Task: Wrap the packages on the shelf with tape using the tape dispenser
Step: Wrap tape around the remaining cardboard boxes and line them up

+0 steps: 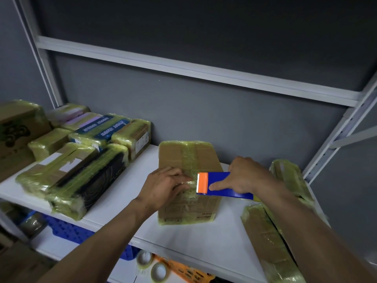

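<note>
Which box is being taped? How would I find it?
Look at the middle of the white shelf. A cardboard box stands alone there, under the left hand. Only this box has the blue and orange tape dispenser, held by the right hand, against it.
</note>
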The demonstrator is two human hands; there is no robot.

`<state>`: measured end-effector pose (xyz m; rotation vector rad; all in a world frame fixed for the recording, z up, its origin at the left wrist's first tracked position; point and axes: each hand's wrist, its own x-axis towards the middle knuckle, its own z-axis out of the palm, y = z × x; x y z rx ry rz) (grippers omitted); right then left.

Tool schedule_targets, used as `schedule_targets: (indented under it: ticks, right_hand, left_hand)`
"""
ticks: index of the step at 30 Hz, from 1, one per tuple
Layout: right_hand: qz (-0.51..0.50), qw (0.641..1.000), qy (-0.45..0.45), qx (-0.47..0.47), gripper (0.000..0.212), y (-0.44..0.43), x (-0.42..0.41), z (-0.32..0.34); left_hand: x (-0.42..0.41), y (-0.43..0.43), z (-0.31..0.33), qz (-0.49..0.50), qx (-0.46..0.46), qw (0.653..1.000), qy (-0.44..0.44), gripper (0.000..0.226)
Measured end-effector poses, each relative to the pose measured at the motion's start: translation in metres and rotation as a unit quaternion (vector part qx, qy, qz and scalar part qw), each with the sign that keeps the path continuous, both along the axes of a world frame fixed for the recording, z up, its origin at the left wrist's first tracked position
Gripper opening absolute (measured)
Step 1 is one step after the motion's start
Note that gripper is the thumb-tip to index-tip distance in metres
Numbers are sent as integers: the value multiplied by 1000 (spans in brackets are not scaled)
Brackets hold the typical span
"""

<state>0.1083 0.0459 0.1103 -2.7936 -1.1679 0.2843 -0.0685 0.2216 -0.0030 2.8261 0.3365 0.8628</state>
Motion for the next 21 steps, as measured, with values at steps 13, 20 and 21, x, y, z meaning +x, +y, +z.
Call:
schedule_targets:
  ticks: [13, 20, 21]
  right_hand:
    - [0, 1000, -23, 14, 74, -18, 8, 6]
    - [-6, 1000, -16, -9, 73, -12, 7, 7]
    - [-8, 1000, -16, -9, 74, -11, 7, 7]
  left_hand:
    - [-14, 4, 2, 4, -34, 999, 5, 25]
    - [-11, 1, 5, -3, 32, 994, 104, 70]
    - [-9, 0, 4, -6, 21, 995, 92, 67]
